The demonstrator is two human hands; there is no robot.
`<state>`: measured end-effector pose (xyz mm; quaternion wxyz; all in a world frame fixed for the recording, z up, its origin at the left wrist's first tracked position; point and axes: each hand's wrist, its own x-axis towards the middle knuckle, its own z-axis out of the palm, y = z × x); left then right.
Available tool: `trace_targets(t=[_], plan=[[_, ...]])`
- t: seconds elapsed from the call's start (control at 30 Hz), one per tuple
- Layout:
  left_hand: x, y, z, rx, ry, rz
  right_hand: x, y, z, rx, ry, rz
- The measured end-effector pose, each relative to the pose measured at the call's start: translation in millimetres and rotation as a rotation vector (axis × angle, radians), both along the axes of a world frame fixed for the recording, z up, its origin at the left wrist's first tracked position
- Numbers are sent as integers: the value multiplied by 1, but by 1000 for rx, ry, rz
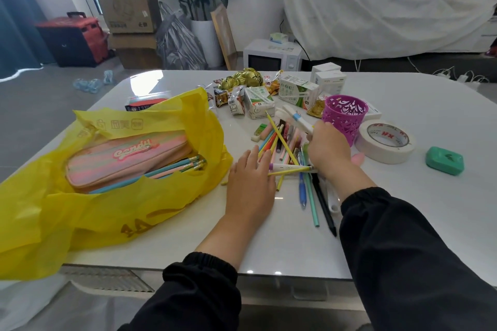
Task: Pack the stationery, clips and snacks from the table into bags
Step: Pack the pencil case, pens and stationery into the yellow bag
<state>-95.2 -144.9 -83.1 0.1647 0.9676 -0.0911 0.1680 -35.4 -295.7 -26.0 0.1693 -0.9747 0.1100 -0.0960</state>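
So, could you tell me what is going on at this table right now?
A person is sorting a loose pile of coloured pens and pencils on the white table. The left hand lies flat against the pile; the right hand grips a white plastic clip above it. The yellow plastic bag already holds a striped pink pencil case and some pencils. Wrapped snacks and drink cartons lie beyond, unpacked.
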Motion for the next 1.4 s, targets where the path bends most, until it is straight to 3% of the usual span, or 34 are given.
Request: trace_targets(t=[0.17, 0.33, 0.47, 0.57, 0.7, 0.8, 0.9, 1.03, 1.17, 1.4], plan=[[-9, 9, 23, -73, -66, -33, 2, 4, 13, 90, -133, 70], [-20, 40, 58, -85, -466, -251, 5, 25, 33, 229, -125, 149], [-29, 84, 77, -113, -544, -80, 0, 49, 47, 255, -145, 237], [-32, 123, 80, -194, -434, 228, -8, 73, 59, 315, -143, 292], [-37, 167, 82, -138, -79, 536, -18, 122, 76, 389, -194, 451], [-44, 186, 77, -188, 186, 635, -21, 169, 88, 411, -92, 633], [-52, 195, 74, -124, 307, 591, -20, 211, 84, 344, 175, 786], [-64, 205, 80, -130, 378, 462, -20, 233, 61, -61, 402, 837], [-73, 211, 90, -198, 409, 386, -21, 235, 42, -277, 378, 895], [-72, 216, 90, -216, 519, 291, -17, 235, 32, -316, 247, 981]])
